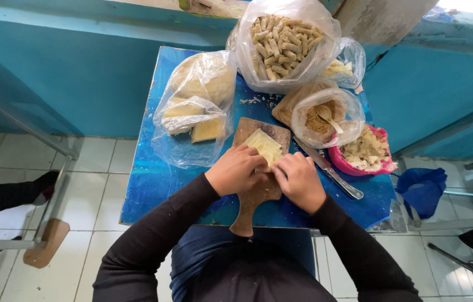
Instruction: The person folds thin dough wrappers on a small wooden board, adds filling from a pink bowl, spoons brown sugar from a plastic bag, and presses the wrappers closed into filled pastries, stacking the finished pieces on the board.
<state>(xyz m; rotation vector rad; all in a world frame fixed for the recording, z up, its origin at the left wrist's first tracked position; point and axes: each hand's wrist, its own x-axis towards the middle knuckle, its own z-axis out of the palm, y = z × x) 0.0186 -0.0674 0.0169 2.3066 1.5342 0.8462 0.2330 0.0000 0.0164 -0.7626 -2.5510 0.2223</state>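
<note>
A pale yellow square of thin dough [264, 146] lies on a small brown wooden board [260, 184] with a handle pointing toward me. My left hand [235, 169] and my right hand [300, 180] meet over the near edge of the sheet, fingers curled onto it and pinching or rolling it. Both arms wear black sleeves. What lies under the fingers is hidden.
On the blue table [152, 179]: a clear bag of dough sheets [194, 106], a large bag of finished rolls [284, 42], a bag of brown filling with a spoon [323, 120], a pink bowl of pale scraps [366, 152], a knife [331, 173]. Metal chair frames stand either side.
</note>
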